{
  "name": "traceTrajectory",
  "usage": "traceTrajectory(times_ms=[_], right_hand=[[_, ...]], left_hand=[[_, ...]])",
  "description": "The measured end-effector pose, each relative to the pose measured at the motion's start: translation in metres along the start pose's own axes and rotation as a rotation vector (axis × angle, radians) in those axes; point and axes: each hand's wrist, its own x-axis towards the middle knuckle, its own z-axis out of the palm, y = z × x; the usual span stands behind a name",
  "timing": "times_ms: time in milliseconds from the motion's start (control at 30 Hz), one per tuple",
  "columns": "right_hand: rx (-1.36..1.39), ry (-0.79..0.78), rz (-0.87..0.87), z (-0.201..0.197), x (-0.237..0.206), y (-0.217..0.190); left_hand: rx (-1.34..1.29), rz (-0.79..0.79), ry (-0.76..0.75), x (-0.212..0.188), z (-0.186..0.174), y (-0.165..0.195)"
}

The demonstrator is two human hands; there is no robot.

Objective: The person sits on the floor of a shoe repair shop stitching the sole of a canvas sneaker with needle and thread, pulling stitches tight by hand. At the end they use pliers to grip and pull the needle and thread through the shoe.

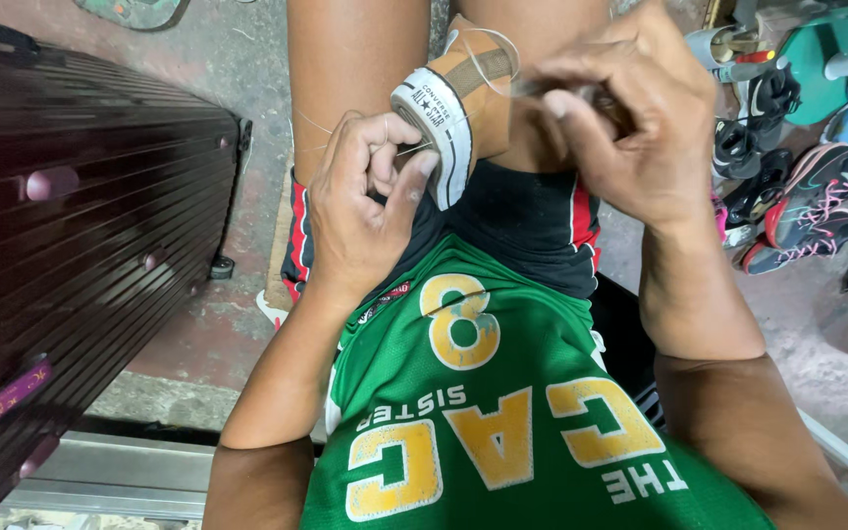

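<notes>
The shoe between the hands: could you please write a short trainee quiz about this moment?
1. True or false: the left hand touches the shoe at its heel end.
2. What lies on the floor to the person's left? A) a dark ribbed suitcase B) a bicycle C) a bucket
3. Fill in: a thin ___ runs from the shoe toward the left hand's fingers.

Key:
1. True; the right hand works at the shoe's upper side.
2. A, the suitcase. A pile of shoes lies on the right.
3. Thread.
</notes>
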Motion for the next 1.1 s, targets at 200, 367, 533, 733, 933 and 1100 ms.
traceTrajectory(times_ms=[200,367,533,733,933,1100], right_hand=[[-0.262,-0.125,-0.089,0.023,0.006,-0.005],[-0.265,-0.082,-0.192,0.027,0.012,-0.007],[0.092,-0.155,-0.046,0.019,0.006,-0.01],[0.36,-0.307,0.318,0.02,-0.005,-0.012],[0.206,-0.336,0.271,0.014,-0.003,-0.011],[0.255,-0.231,0.253,0.01,-0.005,-0.006]], left_hand=[[0.039,0.024,-0.007,0.005,0.0,0.006],[0.037,0.041,-0.059,0.008,-0.006,0.008],[0.007,0.072,-0.126,0.015,-0.011,0.009],[0.048,0.109,-0.189,0.022,-0.015,0.008],[0.1,0.139,-0.064,0.021,-0.014,-0.001],[0.197,0.122,0.117,0.014,-0.01,-0.011]])
